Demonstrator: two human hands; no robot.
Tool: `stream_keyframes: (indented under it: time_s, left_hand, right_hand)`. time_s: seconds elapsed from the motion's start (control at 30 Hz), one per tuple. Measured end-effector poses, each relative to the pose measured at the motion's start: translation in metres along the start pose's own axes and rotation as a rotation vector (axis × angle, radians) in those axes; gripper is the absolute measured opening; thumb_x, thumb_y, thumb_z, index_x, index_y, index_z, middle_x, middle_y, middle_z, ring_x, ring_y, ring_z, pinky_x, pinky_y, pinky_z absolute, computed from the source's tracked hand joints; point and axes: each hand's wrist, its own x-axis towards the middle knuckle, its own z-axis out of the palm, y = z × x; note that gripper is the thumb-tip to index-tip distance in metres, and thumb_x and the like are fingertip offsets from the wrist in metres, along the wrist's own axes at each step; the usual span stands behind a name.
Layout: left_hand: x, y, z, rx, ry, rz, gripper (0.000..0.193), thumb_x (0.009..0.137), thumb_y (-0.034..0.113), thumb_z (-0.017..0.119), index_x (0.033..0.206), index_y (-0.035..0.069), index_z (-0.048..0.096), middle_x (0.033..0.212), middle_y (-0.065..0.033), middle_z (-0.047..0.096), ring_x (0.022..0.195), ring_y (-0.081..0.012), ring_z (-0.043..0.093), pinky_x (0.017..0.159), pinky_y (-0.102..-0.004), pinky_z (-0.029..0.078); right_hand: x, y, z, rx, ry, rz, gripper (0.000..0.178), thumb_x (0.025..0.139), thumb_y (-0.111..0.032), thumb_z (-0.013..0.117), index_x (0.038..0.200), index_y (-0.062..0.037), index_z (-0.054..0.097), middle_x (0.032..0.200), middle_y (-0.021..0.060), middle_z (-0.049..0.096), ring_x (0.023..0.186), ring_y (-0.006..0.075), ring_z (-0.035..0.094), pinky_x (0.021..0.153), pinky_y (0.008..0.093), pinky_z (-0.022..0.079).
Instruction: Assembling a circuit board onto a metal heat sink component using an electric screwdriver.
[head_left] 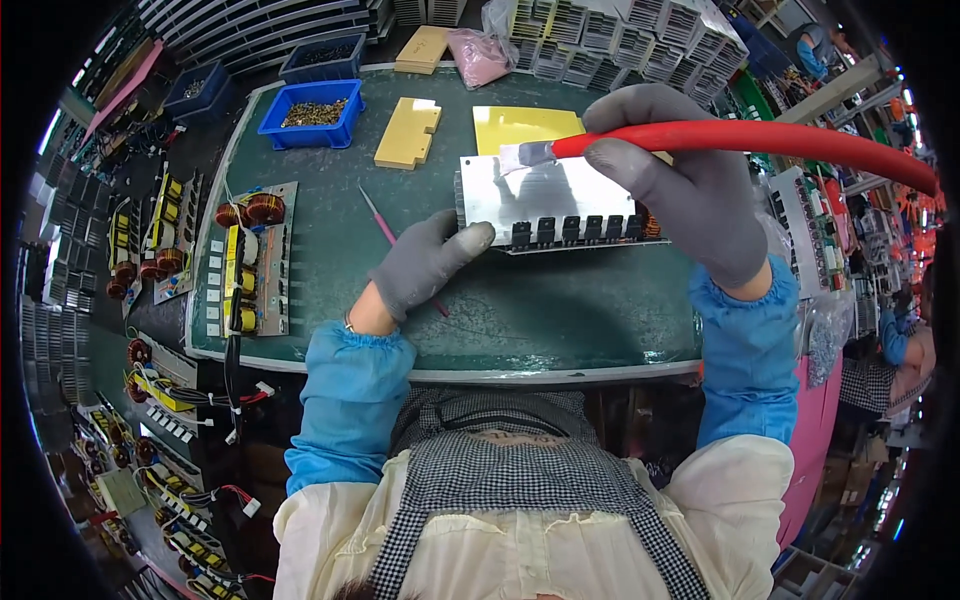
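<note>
In my right hand (690,185), gloved in grey, is a long red-handled brush (820,145); its fingers are closed around the handle. The whitish bristle tip meets the top left part of a shiny metal plate (560,195). Several black transistors (571,230) line the plate's lower edge, with part of a circuit board and a copper coil (652,225) at its right end. My left hand (430,262), also gloved, grips the plate's left corner, thumb on the near face. Beside this hand lies a thin pointed tool (378,213), partly under the wrist.
On the green mat (330,270) lie yellow sheets (408,132) and a blue bin of brass-coloured small parts (315,113). A circuit board with coils (247,265) lies at the left. Metal heat sinks (610,45) are stacked at the back. Another person works at far right.
</note>
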Motion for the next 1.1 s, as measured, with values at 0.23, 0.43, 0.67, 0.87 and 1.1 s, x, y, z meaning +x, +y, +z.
stream_keyframes:
  time_s: [0.23, 0.43, 0.67, 0.87, 1.1]
  left_hand:
    - [0.002, -0.003, -0.001, 0.066, -0.006, -0.012, 0.1, 0.08, 0.075, 0.058, 0.131, -0.012, 0.052, 0.117, -0.0281, 0.064, 0.112, -0.0335, 0.062, 0.097, -0.0399, 0.046]
    - [0.003, -0.004, 0.001, 0.032, 0.012, 0.008, 0.101, 0.08, 0.075, 0.058, 0.13, -0.012, 0.052, 0.117, -0.0291, 0.064, 0.112, -0.0345, 0.062, 0.097, -0.0403, 0.046]
    - [0.002, -0.004, 0.001, 0.06, 0.036, 0.002, 0.101, 0.08, 0.075, 0.058, 0.128, -0.013, 0.053, 0.115, -0.0302, 0.064, 0.111, -0.0348, 0.062, 0.096, -0.0408, 0.047]
    - [0.001, 0.0, 0.001, 0.055, 0.033, -0.03, 0.1, 0.079, 0.073, 0.059, 0.128, -0.014, 0.053, 0.114, -0.0305, 0.063, 0.108, -0.0343, 0.062, 0.095, -0.0406, 0.047]
    - [-0.004, 0.008, 0.001, 0.016, 0.004, -0.057, 0.1, 0.08, 0.07, 0.06, 0.131, -0.015, 0.05, 0.119, -0.0292, 0.062, 0.111, -0.0323, 0.06, 0.099, -0.0391, 0.044]
  right_hand:
    - [0.009, 0.001, 0.01, -0.025, -0.062, -0.018, 0.028, 0.088, -0.025, 0.072, 0.101, -0.0013, 0.067, 0.093, 0.0072, 0.068, 0.087, 0.0163, 0.066, 0.076, 0.0294, 0.053]
    - [0.018, 0.004, 0.01, -0.154, -0.143, -0.131, 0.025, 0.09, -0.017, 0.07, 0.107, 0.0003, 0.064, 0.095, 0.0033, 0.065, 0.086, 0.0083, 0.059, 0.073, 0.0235, 0.049]
    - [0.018, 0.003, -0.002, -0.265, -0.159, -0.139, 0.022, 0.087, -0.024, 0.071, 0.097, -0.0038, 0.068, 0.089, 0.0076, 0.069, 0.082, 0.019, 0.068, 0.074, 0.031, 0.054]
    - [0.008, 0.007, -0.02, -0.333, -0.152, -0.085, 0.023, 0.089, -0.025, 0.069, 0.097, -0.004, 0.067, 0.084, 0.0066, 0.068, 0.077, 0.0174, 0.067, 0.069, 0.03, 0.053]
    - [-0.012, 0.016, -0.051, -0.438, -0.132, -0.064, 0.025, 0.09, -0.028, 0.068, 0.099, -0.0051, 0.068, 0.086, 0.0069, 0.069, 0.077, 0.0162, 0.067, 0.07, 0.0297, 0.054]
